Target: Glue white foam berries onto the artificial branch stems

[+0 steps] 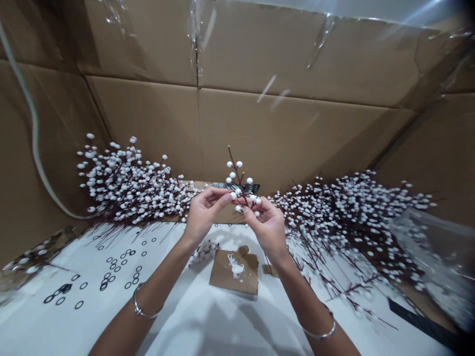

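A white-berried artificial sprig (pixel 237 184) stood nearly upright, its bare dark tip leaning up and slightly left, held between both hands above a white work surface (pixel 193 321). The left hand (pixel 203 215) and right hand (pixel 265 230) angled inward, forearms rising, fingertips pinching its lower stem.

I read the berry sprig (pixel 239 185) at centre as matt white beads, foam-like, on thin dark stems. Upper frame: matt corrugated cardboard (pixel 289 54) under glossy clear tape (pixel 196 44). Lower left: polished metal bangle (pixel 139 306). Far right: shiny plastic bag (pixel 430 262).
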### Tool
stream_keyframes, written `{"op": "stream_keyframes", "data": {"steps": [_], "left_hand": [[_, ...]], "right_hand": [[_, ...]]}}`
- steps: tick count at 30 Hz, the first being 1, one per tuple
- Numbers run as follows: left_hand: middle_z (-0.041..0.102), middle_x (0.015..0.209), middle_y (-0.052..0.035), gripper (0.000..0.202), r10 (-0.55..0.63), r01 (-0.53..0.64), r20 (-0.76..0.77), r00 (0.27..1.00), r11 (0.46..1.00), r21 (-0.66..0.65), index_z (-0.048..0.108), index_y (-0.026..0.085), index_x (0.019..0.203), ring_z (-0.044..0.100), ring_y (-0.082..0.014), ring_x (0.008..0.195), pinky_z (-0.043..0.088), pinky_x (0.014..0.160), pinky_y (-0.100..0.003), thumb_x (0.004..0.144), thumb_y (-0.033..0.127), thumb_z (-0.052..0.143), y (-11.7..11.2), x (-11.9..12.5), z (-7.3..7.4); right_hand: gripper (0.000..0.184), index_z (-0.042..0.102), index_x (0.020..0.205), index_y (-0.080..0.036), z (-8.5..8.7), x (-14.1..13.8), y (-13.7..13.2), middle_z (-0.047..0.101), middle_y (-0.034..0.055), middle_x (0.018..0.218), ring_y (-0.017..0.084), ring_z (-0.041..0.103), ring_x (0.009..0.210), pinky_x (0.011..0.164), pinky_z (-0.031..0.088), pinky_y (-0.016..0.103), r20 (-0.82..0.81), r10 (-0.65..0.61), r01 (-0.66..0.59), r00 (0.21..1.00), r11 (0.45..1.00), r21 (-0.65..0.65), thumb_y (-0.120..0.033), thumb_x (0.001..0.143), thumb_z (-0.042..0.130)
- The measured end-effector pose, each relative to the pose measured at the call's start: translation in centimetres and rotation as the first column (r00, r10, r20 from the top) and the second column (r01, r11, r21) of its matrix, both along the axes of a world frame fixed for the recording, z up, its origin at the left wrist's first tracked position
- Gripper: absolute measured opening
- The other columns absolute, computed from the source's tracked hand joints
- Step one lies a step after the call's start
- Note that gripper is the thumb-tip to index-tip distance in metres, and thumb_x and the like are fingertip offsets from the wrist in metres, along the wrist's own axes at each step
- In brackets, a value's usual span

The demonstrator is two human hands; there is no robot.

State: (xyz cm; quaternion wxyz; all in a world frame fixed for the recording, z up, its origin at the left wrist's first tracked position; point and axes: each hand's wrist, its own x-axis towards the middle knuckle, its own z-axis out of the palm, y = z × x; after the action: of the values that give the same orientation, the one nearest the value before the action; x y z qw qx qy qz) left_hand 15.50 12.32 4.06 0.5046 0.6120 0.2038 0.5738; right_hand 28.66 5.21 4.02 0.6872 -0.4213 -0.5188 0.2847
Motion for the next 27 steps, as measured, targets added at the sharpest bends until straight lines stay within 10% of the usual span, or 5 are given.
{"op": "stream_keyframes", "data": {"steps": [27], "left_hand": [[0.073,0.092,-0.0052,0.020,-0.034,0.036,-0.045,0.998,0.999,0.036,0.070,0.017,0.092,0.069,-0.0175,0.088,0.052,0.086,-0.030,0.081,0.033,0.072,-0.28,-0.15,0.13]], "right_hand": [[0.009,0.066,0.089,-0.021,-0.13,-0.26,-0.48,0.069,0.0044,0.092,0.019,0.064,0.086,0.079,0.050,0.032,0.119,-0.129,0.125,0.984,0.991,0.044,-0.027,0.082,0.065]]}}
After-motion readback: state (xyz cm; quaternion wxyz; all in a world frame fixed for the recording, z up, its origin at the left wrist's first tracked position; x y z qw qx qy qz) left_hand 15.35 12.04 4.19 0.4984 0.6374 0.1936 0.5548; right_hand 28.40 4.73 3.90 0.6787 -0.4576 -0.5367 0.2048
